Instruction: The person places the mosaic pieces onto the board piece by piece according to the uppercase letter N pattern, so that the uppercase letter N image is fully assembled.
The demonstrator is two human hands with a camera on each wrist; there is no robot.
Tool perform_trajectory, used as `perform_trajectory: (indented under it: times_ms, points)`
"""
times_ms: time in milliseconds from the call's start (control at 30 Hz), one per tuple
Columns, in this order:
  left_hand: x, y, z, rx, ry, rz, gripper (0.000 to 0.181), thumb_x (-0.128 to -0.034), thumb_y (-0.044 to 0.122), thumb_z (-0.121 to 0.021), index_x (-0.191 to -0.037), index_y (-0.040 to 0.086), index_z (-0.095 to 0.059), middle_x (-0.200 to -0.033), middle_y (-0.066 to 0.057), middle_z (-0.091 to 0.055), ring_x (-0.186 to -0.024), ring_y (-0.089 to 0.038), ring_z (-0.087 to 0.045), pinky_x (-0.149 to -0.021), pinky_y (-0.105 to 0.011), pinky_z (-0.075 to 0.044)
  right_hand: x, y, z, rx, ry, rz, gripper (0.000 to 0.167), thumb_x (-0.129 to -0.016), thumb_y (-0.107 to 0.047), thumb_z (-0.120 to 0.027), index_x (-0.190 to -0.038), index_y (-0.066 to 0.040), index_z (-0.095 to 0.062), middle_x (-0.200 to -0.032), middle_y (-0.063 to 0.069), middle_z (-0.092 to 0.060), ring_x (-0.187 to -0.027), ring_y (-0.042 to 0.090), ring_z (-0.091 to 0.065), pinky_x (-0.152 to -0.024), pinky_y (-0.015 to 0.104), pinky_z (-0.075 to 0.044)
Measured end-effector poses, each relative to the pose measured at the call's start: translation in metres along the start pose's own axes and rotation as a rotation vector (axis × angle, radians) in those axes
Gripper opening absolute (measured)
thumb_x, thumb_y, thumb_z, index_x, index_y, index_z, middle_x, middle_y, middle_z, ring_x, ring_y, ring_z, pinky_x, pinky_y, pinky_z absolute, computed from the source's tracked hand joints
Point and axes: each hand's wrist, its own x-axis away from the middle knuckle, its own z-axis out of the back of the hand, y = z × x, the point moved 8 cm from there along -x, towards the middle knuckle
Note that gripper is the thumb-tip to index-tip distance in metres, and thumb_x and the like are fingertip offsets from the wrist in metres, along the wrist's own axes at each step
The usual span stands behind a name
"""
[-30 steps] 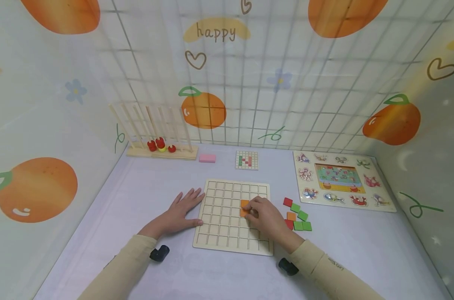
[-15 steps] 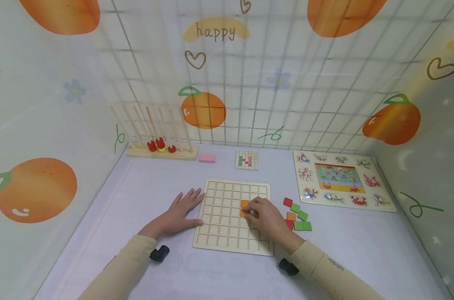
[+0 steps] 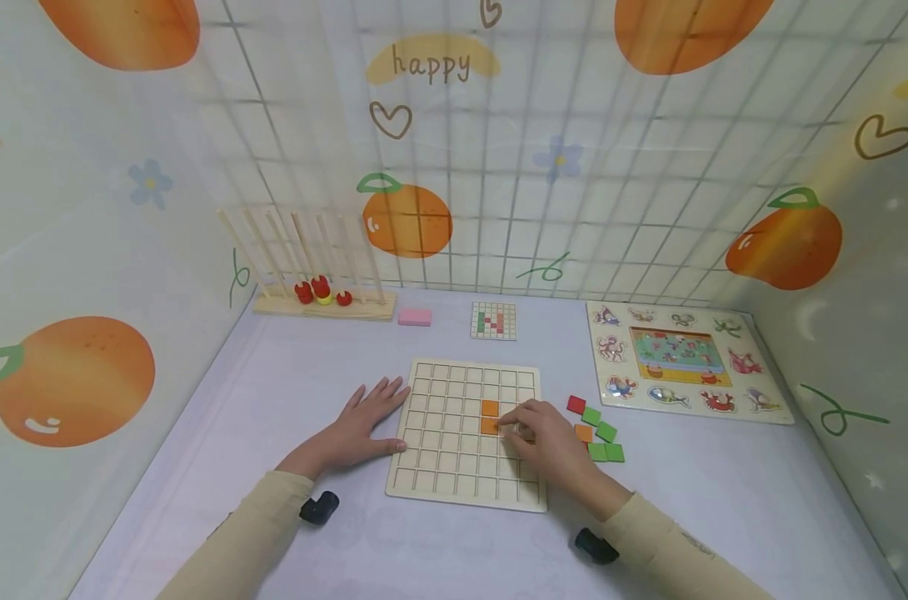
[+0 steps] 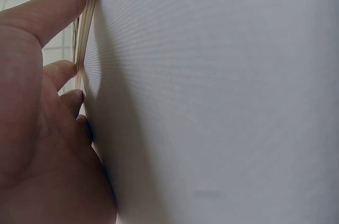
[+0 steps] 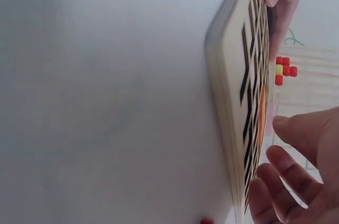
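Observation:
A light wooden grid board (image 3: 442,433) lies flat on the table, with two orange square tiles (image 3: 490,408) in neighbouring cells right of its middle. My left hand (image 3: 349,432) rests on the table with fingers spread, its thumb and a fingertip at the board's left edge. Just right of the lower orange tile, my right hand (image 3: 555,446) hovers over the board. In the right wrist view its thumb (image 5: 296,128) and fingers stand apart with nothing between them. Loose red, green and orange tiles (image 3: 606,432) lie beside the board, partly behind the right hand.
Behind the board lie a small pattern card (image 3: 493,321) and a pink block (image 3: 415,317). A wooden peg rack (image 3: 326,307) with red and yellow beads stands at the back left. A sea-animal puzzle board (image 3: 686,362) lies at the back right.
My right hand has let go of the lower orange tile and moved a little right, its fingers parting. Both orange tiles now show fully. My left hand has not moved.

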Motion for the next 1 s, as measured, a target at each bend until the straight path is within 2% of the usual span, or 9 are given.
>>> perform_trajectory:
  times_ms: [167,467,667,800,1000]
  points:
    - [0.0,0.0,0.0,0.002,0.001,-0.002,0.094,-0.091,0.061,-0.066,-0.164,0.021,-0.022,-0.171,-0.002,-0.009,-0.157,-0.026,0.0,-0.125,-0.053,0.006,0.009,0.01,0.015,0.005,0.011,-0.015,0.018,-0.089,-0.016,-0.078,-0.106,-0.023,-0.078,-0.104,-0.01,-0.064,-0.094,0.013,-0.054,-0.08,0.033,-0.054]
    - [0.0,-0.002,0.0,-0.011,0.002,0.006,0.095,-0.0907,0.062,-0.066,-0.164,0.021,-0.022,-0.171,-0.002,-0.009,-0.157,-0.026,0.0,-0.125,-0.053,0.005,0.023,0.042,0.042,0.098,0.022,-0.06,0.023,-0.089,-0.014,-0.077,-0.111,-0.019,-0.077,-0.108,-0.003,-0.066,-0.09,0.016,-0.057,-0.077,0.035,-0.057]
    - [0.0,-0.002,0.0,-0.005,0.002,0.002,0.094,-0.091,0.061,-0.066,-0.164,0.021,-0.022,-0.171,-0.002,-0.009,-0.157,-0.026,0.0,-0.125,-0.053,0.006,0.029,0.062,0.053,0.162,0.019,-0.081,0.026,-0.087,-0.015,-0.081,-0.113,-0.017,-0.077,-0.103,0.0,-0.066,-0.098,0.023,-0.057,-0.088,0.044,-0.056]
    - [0.001,-0.001,0.001,0.003,0.002,-0.009,0.094,-0.0911,0.061,-0.066,-0.164,0.02,-0.022,-0.171,-0.002,-0.009,-0.157,-0.026,0.0,-0.125,-0.053,0.006,0.033,0.073,0.058,0.165,0.009,-0.109,0.029,-0.086,-0.015,-0.082,-0.115,-0.016,-0.077,-0.107,0.003,-0.066,-0.105,0.027,-0.058,-0.094,0.051,-0.054]
    - [0.001,0.002,0.002,0.011,0.005,-0.018,0.094,-0.0912,0.06,-0.067,-0.164,0.019,-0.023,-0.171,-0.003,-0.01,-0.157,-0.028,-0.001,-0.125,-0.054,0.005,0.035,0.079,0.063,0.158,0.015,-0.097,0.027,-0.086,-0.012,-0.082,-0.113,-0.016,-0.077,-0.115,0.007,-0.067,-0.114,0.034,-0.058,-0.1,0.057,-0.051]
